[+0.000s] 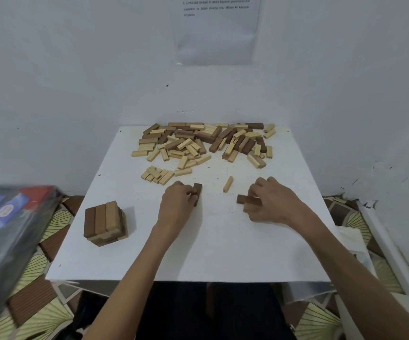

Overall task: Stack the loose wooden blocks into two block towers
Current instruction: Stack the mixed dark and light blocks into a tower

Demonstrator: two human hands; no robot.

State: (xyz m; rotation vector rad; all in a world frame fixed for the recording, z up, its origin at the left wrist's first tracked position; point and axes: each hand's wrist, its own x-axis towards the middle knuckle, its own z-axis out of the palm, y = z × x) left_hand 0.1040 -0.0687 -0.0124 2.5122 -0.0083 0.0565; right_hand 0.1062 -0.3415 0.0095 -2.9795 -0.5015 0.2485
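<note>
White table (198, 251) against a pale wall, and the big heap of loose blocks (203, 143) sits along its far edge. One short tower (104, 223) already stands near left. Left hand (177, 204) pinches a dark block (197, 193), fingers curled round it. Right hand (270, 201) closes over a small cluster of blocks (248, 203), dark and pale, at what looks like the second tower's base. Best play now: square those pieces flush side by side before adding a crosswise layer, well apart from the heap.
</note>
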